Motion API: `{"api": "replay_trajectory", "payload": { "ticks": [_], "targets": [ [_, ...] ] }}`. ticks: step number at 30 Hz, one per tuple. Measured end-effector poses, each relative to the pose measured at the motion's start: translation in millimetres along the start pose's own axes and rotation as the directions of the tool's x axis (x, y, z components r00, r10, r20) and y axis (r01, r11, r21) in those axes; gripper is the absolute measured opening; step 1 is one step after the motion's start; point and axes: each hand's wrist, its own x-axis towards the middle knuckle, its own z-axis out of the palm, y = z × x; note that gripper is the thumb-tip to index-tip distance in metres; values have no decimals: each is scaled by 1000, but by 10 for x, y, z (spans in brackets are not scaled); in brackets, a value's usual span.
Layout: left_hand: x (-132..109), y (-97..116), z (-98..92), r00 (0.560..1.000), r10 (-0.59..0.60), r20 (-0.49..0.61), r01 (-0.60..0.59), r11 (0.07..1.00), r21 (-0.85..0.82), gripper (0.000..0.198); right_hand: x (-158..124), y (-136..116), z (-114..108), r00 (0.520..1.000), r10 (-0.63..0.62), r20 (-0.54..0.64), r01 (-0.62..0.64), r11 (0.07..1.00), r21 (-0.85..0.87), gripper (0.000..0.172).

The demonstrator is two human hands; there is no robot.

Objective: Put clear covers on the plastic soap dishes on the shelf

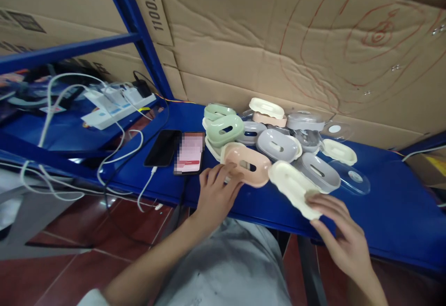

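My left hand (218,194) has its fingers curled over the left end of a pink oval soap dish (256,176) with a slot in its floor. A cream tray (294,187) with a wavy rim is tilted in my right hand (341,236), thumb below and fingers on top of its near end. The tray's far end lies close to the pink dish. Behind them sit green soap dishes (223,127), a grey-lilac soap dish (275,146) and another grey soap dish (318,173) leaning to the right.
Clear plastic lids (355,178) and another cream tray (337,152) lie at the right. Two phones, one black (162,148) and one with a lit screen (190,153), rest at the left. White cables run from a power strip (116,111). Cardboard (244,55) backs the blue shelf (393,208).
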Motion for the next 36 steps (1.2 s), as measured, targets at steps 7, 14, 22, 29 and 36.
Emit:
{"api": "replay_trajectory", "payload": {
  "ticks": [7, 14, 22, 29, 36],
  "targets": [
    [-119, 34, -81, 998, -9, -54, -7, 958, -288, 18, -398, -61, 20, 978, 12, 209, 8, 995, -95, 27],
    [-208, 207, -107, 969, 225, 99, -177, 918, -354, 17, -168, -94, 518, 995, 72, -74, -74, 997, -36, 45],
    [-206, 216, -18, 874, 404, 269, -292, 881, -373, 38, -46, -182, 585, 966, -144, 213, 188, 961, -203, 52],
    [-304, 146, -69, 865, 417, 279, -314, 883, -348, 39, -53, -258, 605, 952, -170, 256, 229, 948, -222, 46],
    [-278, 120, -70, 888, 402, 222, -314, 884, -347, 42, -107, -233, 696, 977, -186, 104, 209, 936, -283, 43]
  ]
}}
